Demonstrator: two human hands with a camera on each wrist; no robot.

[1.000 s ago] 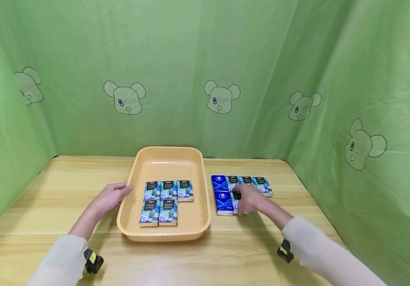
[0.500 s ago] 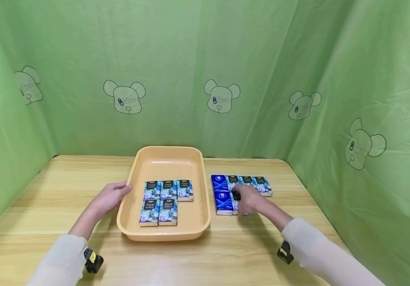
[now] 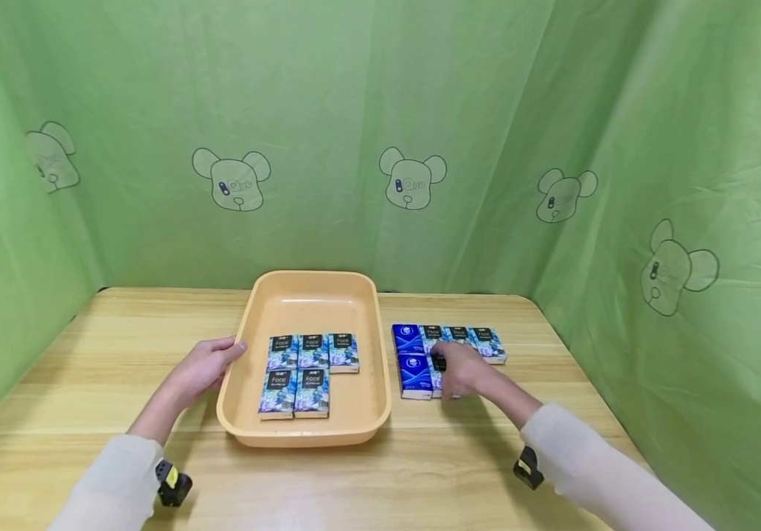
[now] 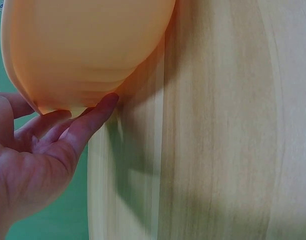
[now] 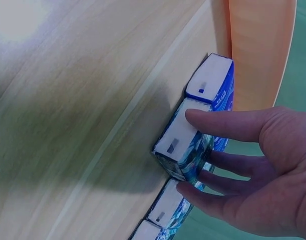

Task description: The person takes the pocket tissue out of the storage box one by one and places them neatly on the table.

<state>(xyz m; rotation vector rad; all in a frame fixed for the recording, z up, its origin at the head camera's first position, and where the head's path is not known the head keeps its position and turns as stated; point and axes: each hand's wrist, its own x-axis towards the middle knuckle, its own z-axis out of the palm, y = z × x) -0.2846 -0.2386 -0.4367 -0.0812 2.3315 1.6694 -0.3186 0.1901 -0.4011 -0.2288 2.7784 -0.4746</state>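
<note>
In the head view my left hand (image 3: 200, 372) grips the left rim of a pale orange tray (image 3: 357, 420), thumb over the edge. Its fingers (image 4: 100, 115) lie against the tray's outer wall in the left wrist view. Several floral "Face" tissue packs (image 3: 312, 391) lie flat in the tray, in two rows. To the right, my right hand (image 3: 463, 367) holds a floral tissue pack (image 5: 175, 132) in the front row. Thumb on its near end, fingers at its far side and corner, it sits against a blue tissue pack (image 3: 415, 374). The hand partly hides it from above.
Behind the held pack, a back row has another blue tissue pack (image 3: 408, 339) and three floral packs (image 3: 484, 344). Everything stands on a wooden table (image 3: 274, 487). Green curtains (image 3: 327, 88) with mouse-head drawings enclose its back and sides.
</note>
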